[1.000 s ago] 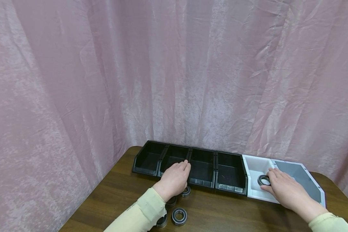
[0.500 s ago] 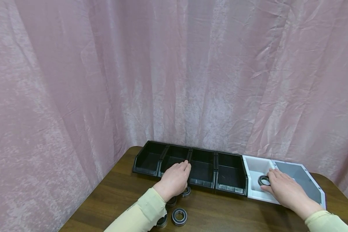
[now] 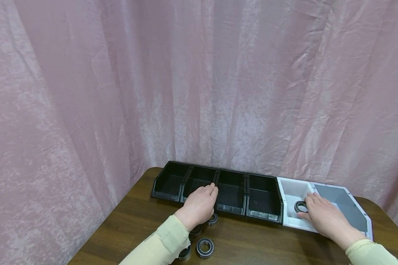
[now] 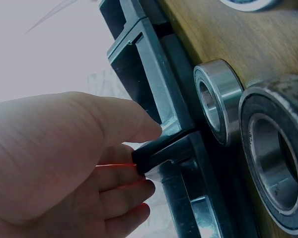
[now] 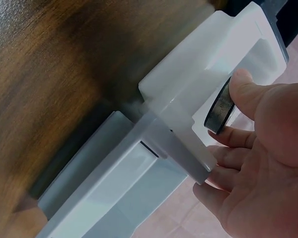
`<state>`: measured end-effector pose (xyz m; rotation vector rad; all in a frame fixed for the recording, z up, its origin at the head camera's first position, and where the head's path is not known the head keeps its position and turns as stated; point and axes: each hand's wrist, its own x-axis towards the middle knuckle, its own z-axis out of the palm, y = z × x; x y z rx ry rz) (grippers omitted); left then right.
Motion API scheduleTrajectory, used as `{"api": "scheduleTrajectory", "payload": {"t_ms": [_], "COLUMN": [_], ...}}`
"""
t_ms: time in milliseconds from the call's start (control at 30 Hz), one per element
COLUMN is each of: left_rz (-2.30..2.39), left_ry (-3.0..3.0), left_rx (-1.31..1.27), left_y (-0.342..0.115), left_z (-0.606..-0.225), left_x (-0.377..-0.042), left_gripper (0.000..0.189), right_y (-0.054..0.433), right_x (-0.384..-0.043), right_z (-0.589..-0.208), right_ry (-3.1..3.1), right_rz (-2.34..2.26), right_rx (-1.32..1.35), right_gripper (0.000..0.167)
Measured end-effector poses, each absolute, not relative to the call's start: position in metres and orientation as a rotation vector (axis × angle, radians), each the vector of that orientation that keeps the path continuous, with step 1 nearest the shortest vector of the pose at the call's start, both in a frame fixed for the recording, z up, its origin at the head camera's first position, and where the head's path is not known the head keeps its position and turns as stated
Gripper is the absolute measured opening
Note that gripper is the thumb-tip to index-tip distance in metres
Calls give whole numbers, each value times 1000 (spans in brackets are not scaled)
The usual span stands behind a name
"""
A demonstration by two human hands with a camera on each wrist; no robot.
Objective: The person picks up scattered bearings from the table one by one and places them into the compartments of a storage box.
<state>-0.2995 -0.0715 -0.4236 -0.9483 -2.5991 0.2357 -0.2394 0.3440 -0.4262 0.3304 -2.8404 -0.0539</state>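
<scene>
Dark steel ring bearing (image 5: 220, 110) sits in the mouth of the white plastic bin (image 3: 300, 223), pinched between thumb and finger of the right hand (image 3: 328, 217). Round, no long axis; tilted, hole toward the head camera. Step looks like placing or lifting; cannot tell which. Next move calls for clearing the rim. Left hand (image 3: 199, 204) at the black plastic bins (image 3: 265, 214); its grip unclear.

Left forearm (image 3: 154, 243): our sleeved arm slants forward and inward
Left hand (image 3: 199, 204): back uppermost, our fingers loosely extended, our thumb (image 4: 124, 119) stretched out
Right forearm (image 3: 373, 253): ours too is sleeved, angling inward
Right hand (image 3: 326, 215): we pinch between thumb and forefinger, our other fingers reaching forward
</scene>
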Motion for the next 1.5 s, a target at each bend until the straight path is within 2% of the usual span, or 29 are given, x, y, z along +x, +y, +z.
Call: {"api": "scheduleTrajectory", "payload": {"t_ms": [600,1300,1500], "left_rz": [245,242,245], "left_ry": [-2559,-2587,-2592], "left_rx": [-959,-947,-944], "left_y": [-73,-72,-72], "left_z": [-424,-423,-424], "left_x": [-300,-299,-299], "left_gripper": [55,56,56], "right_y": [338,330,330], "right_x": [-244,-254,-258], "right_z": [-432,-434,-432], "right_ry": [-2889,-2877,-2944], "right_rz": [-57,-166,-198], "right_rx": [287,269,289], "right_gripper": [66,49,50]}}
